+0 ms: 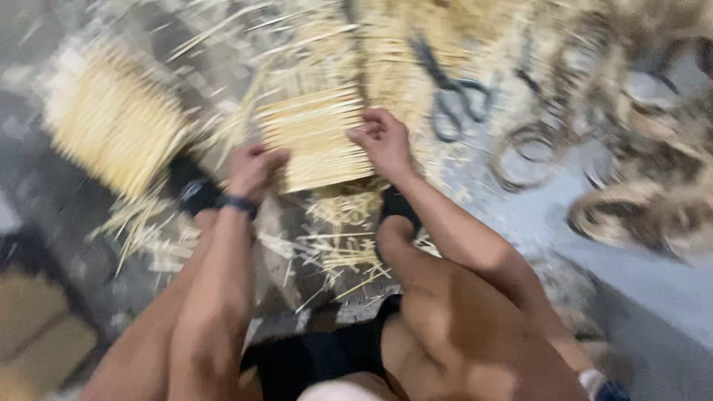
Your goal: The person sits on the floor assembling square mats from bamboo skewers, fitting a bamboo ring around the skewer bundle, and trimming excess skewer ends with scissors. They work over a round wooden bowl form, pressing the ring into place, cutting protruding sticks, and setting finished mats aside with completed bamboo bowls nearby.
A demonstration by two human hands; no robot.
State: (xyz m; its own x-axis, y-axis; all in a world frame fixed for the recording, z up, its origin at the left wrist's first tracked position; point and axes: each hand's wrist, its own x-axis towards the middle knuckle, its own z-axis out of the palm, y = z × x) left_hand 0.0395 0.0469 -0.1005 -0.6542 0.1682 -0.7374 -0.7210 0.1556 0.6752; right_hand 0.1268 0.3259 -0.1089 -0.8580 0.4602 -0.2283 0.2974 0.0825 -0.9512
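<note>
I look down from the head camera and see both hands on a flat mat of thin pale sticks [316,137] that lies on the grey floor [520,208] in front of the person's knees; the left hand [252,169] is curled at the mat's near left corner, fingers folded over the edge, so it seems to grip the sticks, though the blur keeps me from being sure how tight; a dark band [236,203] sits on that wrist; the right hand [385,141] rests on the mat's right edge with its fingers bent and pressing down on the stick ends (I cannot tell if it pinches them or only pushes); a second bundle of sticks [111,122], fanned out, lies well apart to the left; loose bits of stick [345,249] are scattered between the legs, just below the mat; a pair of dark scissors [449,89] lies near the right hand, a little past it; farther right sit some round woven rings [631,212] in a heap; more pale sticks spread out beyond the mat at the top, too blurred to tell apart.
</note>
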